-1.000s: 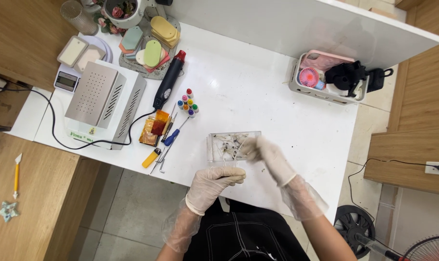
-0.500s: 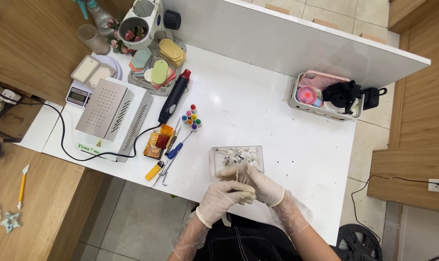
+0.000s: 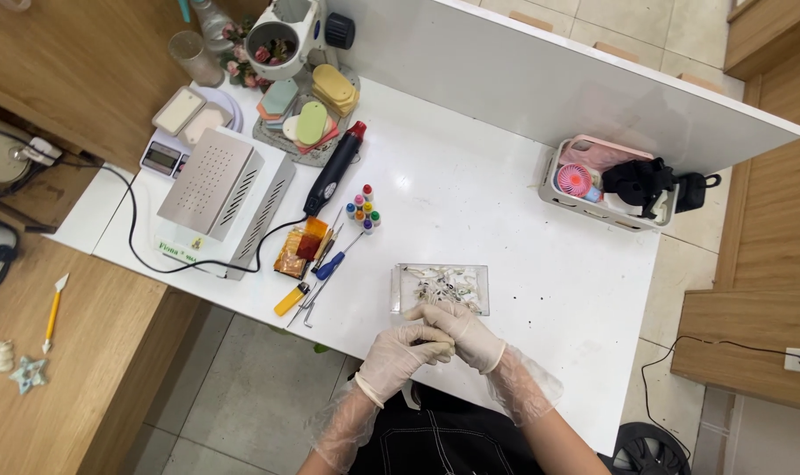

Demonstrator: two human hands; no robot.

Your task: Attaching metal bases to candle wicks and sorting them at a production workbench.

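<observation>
Both gloved, left hand (image 3: 400,354) and right hand (image 3: 464,332) pressed together fingertip to fingertip at desk (image 3: 523,229) edge; can't tell what they pinch. Clear tray (image 3: 441,288) of small pieces just beyond the right hand, almost touching.

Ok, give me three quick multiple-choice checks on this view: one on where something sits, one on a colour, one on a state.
1. Where does the clear tray of small pieces lie?
A. just beyond the two hands
B. inside the white basket
C. on the wooden bench

2. What colour is the small fan in the white basket?
A. green
B. pink
C. black

3. How are the left hand and right hand?
A. bare and far apart
B. gloved, fingers meeting
C. one resting on the metal box

Answers: 1 A, the tray sits on the white table right past the fingertips. 2 B, its round face is pink. 3 B, both wear pale gloves and touch at the table's near edge.
</observation>
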